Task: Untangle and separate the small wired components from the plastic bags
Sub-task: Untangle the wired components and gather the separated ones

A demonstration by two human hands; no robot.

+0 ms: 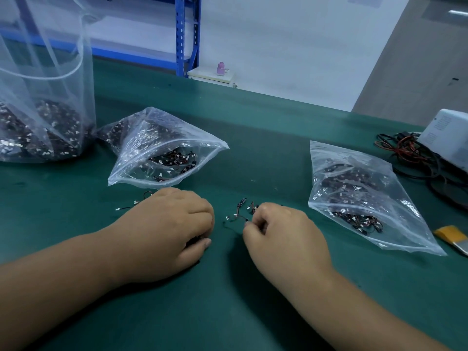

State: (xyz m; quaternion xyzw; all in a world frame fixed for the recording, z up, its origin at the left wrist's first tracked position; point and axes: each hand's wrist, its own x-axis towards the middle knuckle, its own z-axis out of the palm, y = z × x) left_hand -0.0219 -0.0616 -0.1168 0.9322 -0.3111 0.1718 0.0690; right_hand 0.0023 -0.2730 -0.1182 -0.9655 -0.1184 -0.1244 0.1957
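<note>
My left hand (174, 229) lies knuckles up on the green mat (228, 300), fingers curled over a dark clump of wired components that is mostly hidden. A few loose wired components (131, 205) poke out behind it. My right hand (281, 231) pinches thin wires of a small tangle of wired components (240, 211) lying between the hands. An open zip bag (162, 150) full of components lies just behind my left hand. A second zip bag (359, 193) lies to the right of my right hand.
A tall clear bag (43, 105) of more components stands at the far left. A white device (448, 138) with red and black cables (410, 158) sits at the right edge. A yellow tape piece (450, 233) lies by the right bag. Blue shelving (184, 34) stands beyond the table.
</note>
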